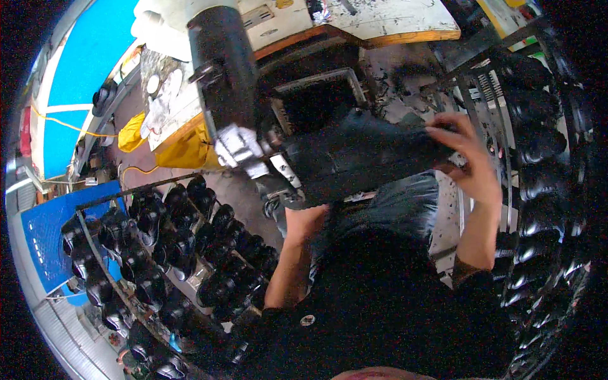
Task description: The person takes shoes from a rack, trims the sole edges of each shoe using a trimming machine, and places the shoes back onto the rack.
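Observation:
A long black boot lies crosswise in front of me, its left end against the pale metal head of a machine with a thick dark cylindrical body. My right hand is closed round the boot's right end, fingers curled over the upper edge and thumb lower down. Below the boot's left end, my left hand shows only at the wrist and back. Its fingers are hidden behind the boot and machine head, so their grip does not show.
Racks of black shoes stand at left and right. Behind the boot is an open square bin with a dark inside. A stained worktable lies beyond. Yellow cloth hangs by the left bench. Scraps litter the floor.

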A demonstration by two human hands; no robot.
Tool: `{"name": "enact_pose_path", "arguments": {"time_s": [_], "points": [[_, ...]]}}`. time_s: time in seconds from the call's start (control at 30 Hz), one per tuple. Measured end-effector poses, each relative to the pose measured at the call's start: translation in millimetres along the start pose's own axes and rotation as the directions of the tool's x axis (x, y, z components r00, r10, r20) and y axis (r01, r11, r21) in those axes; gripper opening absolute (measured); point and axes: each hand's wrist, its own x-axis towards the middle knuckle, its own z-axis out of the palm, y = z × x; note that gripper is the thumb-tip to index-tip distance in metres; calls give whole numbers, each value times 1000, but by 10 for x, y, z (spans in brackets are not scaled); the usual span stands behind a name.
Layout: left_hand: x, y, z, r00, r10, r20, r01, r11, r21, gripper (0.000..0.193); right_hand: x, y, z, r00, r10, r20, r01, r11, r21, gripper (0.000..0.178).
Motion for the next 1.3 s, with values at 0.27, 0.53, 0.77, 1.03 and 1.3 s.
{"name": "enact_pose_path", "arguments": {"time_s": [0.27,0.53,0.77,1.03,1.3], "points": [[152,-54,-469,902,-151,405,366,764,-531,48,319,-295,-191,968,-246,-53,246,969,-1,71],[-177,32,211,582,337,740,-663,723,193,109,-267,-106,-76,770,304,-560,490,280,826,105],[-492,-292,1114,194,515,835,-572,751,-330,98,-1482,-866,-807,631,164,-759,572,562,597,109],[-1174,77,1431,-78,455,887,-530,734,-424,89,-2670,-1673,-773,567,130,-814,464,766,445,122],[-272,-771,997,273,-16,962,-159,985,62,69,-2879,-1592,-292,632,208,-746,368,768,525,143]]}}
